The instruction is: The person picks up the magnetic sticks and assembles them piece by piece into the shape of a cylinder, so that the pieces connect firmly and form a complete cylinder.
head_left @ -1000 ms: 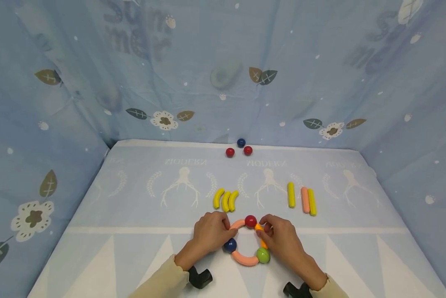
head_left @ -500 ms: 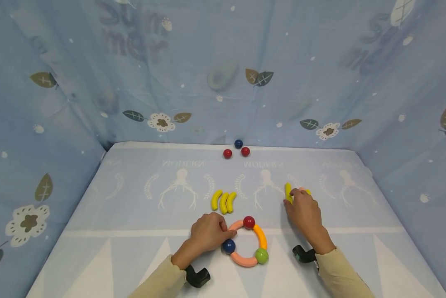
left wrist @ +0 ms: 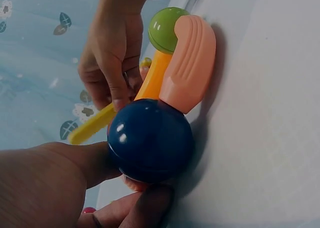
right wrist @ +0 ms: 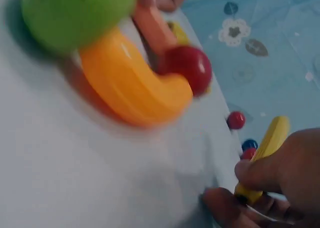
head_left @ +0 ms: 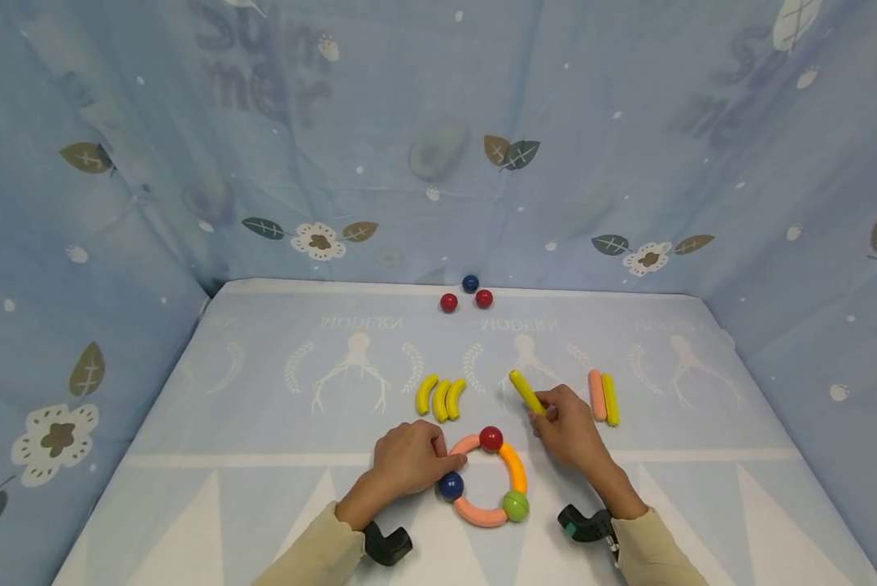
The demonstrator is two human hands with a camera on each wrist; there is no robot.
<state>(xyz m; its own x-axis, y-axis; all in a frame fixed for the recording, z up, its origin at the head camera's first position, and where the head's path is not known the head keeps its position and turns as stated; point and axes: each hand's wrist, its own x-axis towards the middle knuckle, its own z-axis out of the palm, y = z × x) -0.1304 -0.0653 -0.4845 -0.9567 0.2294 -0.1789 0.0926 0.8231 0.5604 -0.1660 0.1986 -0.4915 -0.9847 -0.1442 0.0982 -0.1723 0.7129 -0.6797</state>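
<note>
A ring of curved sticks and balls lies on the table before me. Its parts are a red ball [head_left: 490, 439], an orange curved stick [head_left: 513, 468], a green ball [head_left: 516, 505], a lower pink curved stick [head_left: 480, 516], a blue ball [head_left: 451, 486] and an upper pink curved stick [head_left: 464, 444]. My left hand [head_left: 412, 457] pinches the upper pink stick beside the blue ball, which hides most of that grip in the left wrist view. To the ring's upper right, my right hand [head_left: 570, 427] holds a straight yellow stick [head_left: 526, 392] by its near end, the far end pointing away leftward.
Beyond the ring lie three yellow curved sticks [head_left: 441, 399]. A straight pink stick [head_left: 597, 395] and another yellow straight stick [head_left: 610, 400] are side by side at the right. Two red balls and a dark blue ball [head_left: 470, 283] sit by the table's far edge.
My right hand left the ring, reached out to the straight sticks at the right, and has come back leftward with a yellow one. The left hand has stayed at the ring.
</note>
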